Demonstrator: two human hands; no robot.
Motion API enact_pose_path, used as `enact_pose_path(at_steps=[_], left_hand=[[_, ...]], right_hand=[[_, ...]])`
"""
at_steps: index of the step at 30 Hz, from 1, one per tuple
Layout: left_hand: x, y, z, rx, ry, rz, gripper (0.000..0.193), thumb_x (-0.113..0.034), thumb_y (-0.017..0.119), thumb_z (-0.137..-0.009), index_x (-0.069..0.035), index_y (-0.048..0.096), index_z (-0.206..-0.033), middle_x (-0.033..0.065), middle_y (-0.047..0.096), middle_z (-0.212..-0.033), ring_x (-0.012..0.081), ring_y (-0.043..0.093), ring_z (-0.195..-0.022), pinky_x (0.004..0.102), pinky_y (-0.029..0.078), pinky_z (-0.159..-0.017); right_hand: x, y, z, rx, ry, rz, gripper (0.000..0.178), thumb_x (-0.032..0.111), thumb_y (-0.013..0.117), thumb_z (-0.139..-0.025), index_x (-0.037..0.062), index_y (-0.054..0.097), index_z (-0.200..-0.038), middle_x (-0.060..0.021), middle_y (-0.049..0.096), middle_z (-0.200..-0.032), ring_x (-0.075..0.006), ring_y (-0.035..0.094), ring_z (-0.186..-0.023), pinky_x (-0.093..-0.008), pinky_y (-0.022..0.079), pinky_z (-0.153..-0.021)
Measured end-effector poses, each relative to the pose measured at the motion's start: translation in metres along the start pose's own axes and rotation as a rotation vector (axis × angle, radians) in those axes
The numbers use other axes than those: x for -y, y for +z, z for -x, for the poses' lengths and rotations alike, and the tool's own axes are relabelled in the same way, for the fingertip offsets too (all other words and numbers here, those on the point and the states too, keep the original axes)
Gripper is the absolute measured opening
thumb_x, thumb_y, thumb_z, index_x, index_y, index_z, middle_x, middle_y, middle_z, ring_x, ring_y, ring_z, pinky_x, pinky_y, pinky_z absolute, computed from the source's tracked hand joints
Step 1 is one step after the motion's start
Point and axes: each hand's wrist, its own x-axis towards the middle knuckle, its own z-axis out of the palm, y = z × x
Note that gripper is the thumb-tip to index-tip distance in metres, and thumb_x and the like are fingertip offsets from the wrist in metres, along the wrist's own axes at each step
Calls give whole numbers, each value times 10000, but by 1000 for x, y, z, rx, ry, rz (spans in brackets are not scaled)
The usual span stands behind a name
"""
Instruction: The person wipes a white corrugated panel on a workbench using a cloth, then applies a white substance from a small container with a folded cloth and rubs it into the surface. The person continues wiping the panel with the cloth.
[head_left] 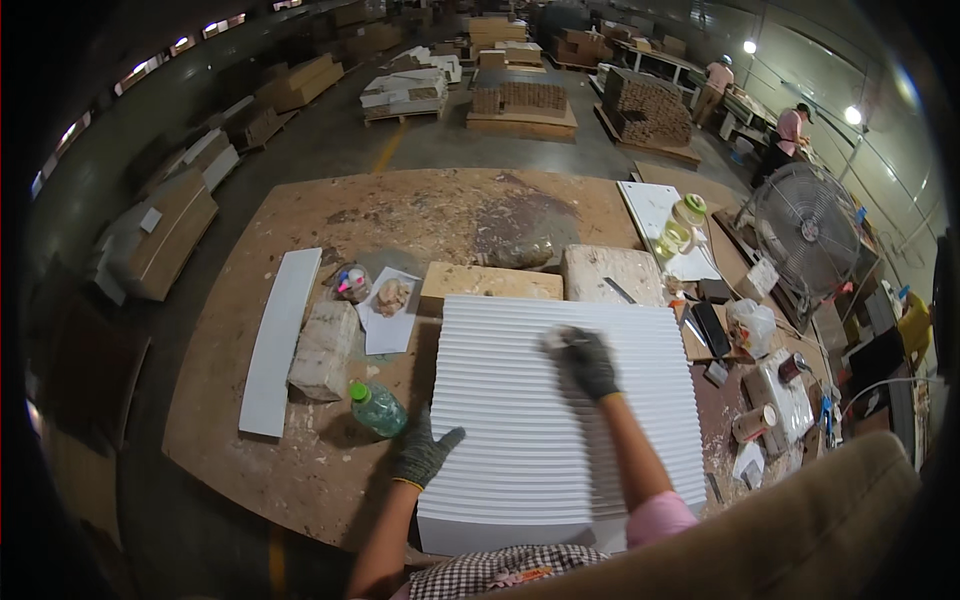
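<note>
A white panel [530, 410] with ridges running crosswise lies in front of me, its far end by pale blocks. My left hand [427, 457], in a dark grey knit glove, rests at the panel's left edge. Its thumb is spread over the ridges and the fingers point away from me along the edge. Over the upper right part of the panel is my right hand [588, 362], also gloved and smeared by motion. A pale wad [565, 338] shows at its fingers; its kind is too blurred to tell. Just left of my left hand lies a green-capped bottle [378, 410].
A white board [281, 340] and a wrapped block [324, 350] lie on the left of the stained table [400, 205]. Paper [392, 325] holds a beige lump. A fan [806, 228], cans and tools crowd the right. Two people work farther off beyond stacked wood.
</note>
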Motion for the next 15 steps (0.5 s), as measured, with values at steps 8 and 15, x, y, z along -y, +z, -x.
enact_pose_path(at_steps=[8,15], left_hand=[[-28,-8,5,20,-1,-23,949,-472,754,-862,58,296,-1503,308,451,-1458,412,451,-1361,435,384,-1125],[-13,-7,3,-32,25,41,934,-492,751,-860,64,327,-1479,313,459,-1450,410,464,-1352,430,394,-1114]], right_hand=[[-60,-163,42,-390,-48,1366,303,285,576,-989,42,661,-1149,-155,688,-1036,-320,655,-978,-445,498,-844],[-13,156,-33,2,-354,820,134,141,544,-829,53,628,-883,-197,597,-918,-384,559,-904,-507,432,-821]])
